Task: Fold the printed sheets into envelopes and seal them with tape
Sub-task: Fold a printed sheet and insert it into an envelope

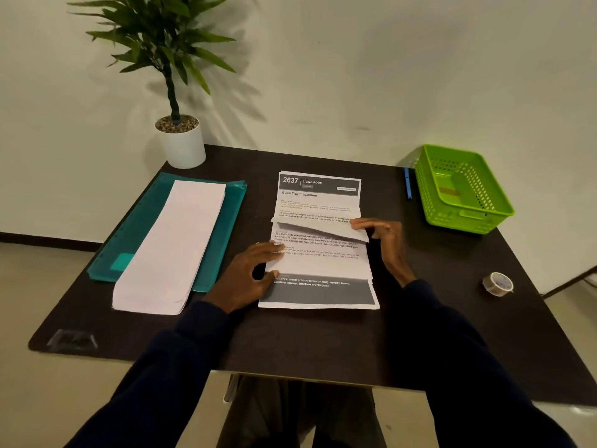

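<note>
Fig.: printed sheet (318, 240) lying at centre of dark table (323, 344), header "2637 LIVING ROOM" at far end, grey band at near end. A raised flap runs across its middle, tilted, w/ right end lifted off the page.

L hand (255, 273): fingers straight and spread, pressing flat on sheet's left edge; thumb on the edge nearer the grey band.

R hand (384, 237): fingers stretched along flap's right end, touching it; whether thumb pinches the paper from below can't be told.

Both arms in dark sleeves.

Left of sheet: stack of white folded sheets (171, 247), resting lengthwise on a teal folder (234, 205).

Far-left corner: potted plant (181, 137) in white pot, touching folder's far end or just beside it.

Right side: tape roll (497, 283), well apart from R hand, near table edge.

Far right: green basket (468, 218), w/ blue pen (408, 184) just beside its left wall.
</note>
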